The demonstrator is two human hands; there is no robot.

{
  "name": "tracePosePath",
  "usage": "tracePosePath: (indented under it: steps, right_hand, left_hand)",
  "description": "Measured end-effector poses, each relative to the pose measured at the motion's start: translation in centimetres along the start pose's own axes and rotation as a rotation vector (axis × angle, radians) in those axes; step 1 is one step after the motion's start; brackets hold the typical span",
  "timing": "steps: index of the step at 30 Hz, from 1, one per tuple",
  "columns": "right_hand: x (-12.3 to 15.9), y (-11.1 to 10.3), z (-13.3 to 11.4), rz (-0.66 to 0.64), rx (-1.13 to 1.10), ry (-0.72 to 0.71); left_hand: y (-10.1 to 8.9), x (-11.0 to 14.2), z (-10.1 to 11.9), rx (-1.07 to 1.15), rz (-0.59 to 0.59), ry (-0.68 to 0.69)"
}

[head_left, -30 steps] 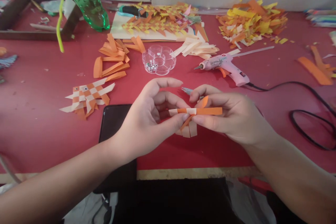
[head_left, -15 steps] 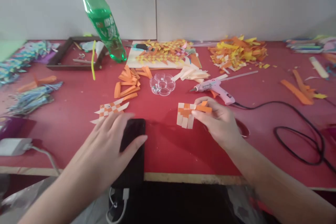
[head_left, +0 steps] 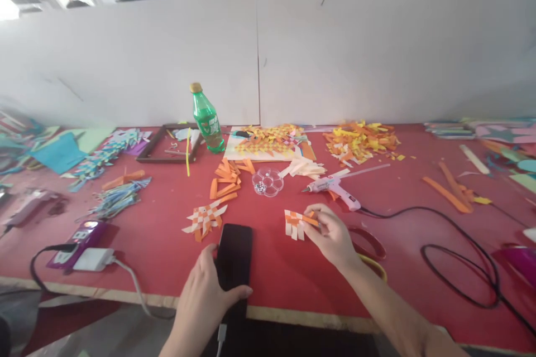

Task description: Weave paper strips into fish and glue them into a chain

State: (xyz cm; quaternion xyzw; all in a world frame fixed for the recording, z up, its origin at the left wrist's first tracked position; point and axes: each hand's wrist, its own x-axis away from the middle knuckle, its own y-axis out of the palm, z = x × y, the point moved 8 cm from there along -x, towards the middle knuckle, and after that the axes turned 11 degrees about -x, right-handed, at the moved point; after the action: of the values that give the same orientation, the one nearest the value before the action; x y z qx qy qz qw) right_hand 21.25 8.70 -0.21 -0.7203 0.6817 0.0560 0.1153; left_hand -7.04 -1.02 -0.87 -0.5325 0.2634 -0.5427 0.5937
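My left hand [head_left: 205, 290] is on a black smartphone [head_left: 235, 251], with fingers along its left edge and the thumb across its lower part. The phone lies at the table's front edge with a white cable plugged into its lower end. Pinched in my right hand [head_left: 330, 234] is a small woven paper piece [head_left: 295, 224] of orange and cream strips, held just above the red tabletop. A finished-looking woven paper fish [head_left: 205, 218] with stuck-on eyes lies beyond the phone to the left. Scissors [head_left: 371, 256], partly hidden, lie beneath my right forearm.
A pink glue gun [head_left: 335, 187] with a black cord [head_left: 439, 212] rests beyond my right hand. Behind are a clear flower-shaped dish [head_left: 274, 184], orange strips [head_left: 226, 178], a green bottle [head_left: 208, 122] and a paper-scrap pile [head_left: 364, 142]. A purple power strip [head_left: 79, 240] lies left.
My left hand has let go of the woven paper piece and moved left and down onto the phone. My right hand keeps the piece. The view has tilted up, showing the partition and heads beyond.
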Motion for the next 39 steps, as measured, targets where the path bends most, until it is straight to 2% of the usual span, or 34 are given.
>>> tracePosePath:
  steps: [3, 6, 9, 11, 15, 18, 24, 28, 33, 35, 37, 39]
  right_hand:
    - [0.2, -0.7, 0.3, 0.029, -0.008, -0.011]
    - [0.3, -1.5, 0.9, 0.075, -0.017, -0.008]
    - [0.4, -2.1, 1.7, 0.110, -0.020, 0.008]
    - [0.5, -2.3, 2.0, 0.120, -0.024, 0.021]
    - [0.5, -2.2, 2.2, 0.125, -0.034, 0.036]
    - [0.6, -2.2, 2.0, 0.130, -0.035, 0.038]
    - [0.6, -2.2, 2.0, 0.137, -0.031, 0.048]
    - [0.5, -2.1, 1.9, 0.134, -0.037, 0.060]
    - [0.5, -2.1, 1.8, 0.138, -0.042, 0.068]
    - [0.5, -2.2, 1.8, 0.146, -0.041, 0.069]
    - [0.5, -2.2, 1.7, 0.154, -0.041, 0.069]
    - [0.5, -2.2, 1.7, 0.159, -0.042, 0.071]
  left_hand:
    - [0.5, -0.3, -0.4, 0.233, -0.046, -0.039]
    - [1.0, -0.5, -1.1, 0.685, -0.062, -0.054]
    - [2.8, -0.5, -1.9, 1.172, -0.247, -0.193]
    - [3.5, -0.5, -1.3, 1.464, -0.395, -0.221]
    - [3.4, -0.4, 2.1, 1.883, -0.739, -0.045]
    - [4.2, -0.3, 3.6, 2.004, -0.908, -0.050]
    - [5.9, -0.3, 4.3, 2.038, -0.990, -0.090]
    - [5.9, -0.4, 4.1, 2.042, -0.962, -0.098]
    - [4.7, -0.8, 4.6, 2.072, -0.941, 0.138]
    - [4.3, -1.0, 4.6, 2.077, -0.907, 0.173]
    - [4.2, -1.4, 4.3, 2.056, -0.851, 0.091]
    - [4.5, -1.6, 3.9, 1.983, -0.823, -0.077]
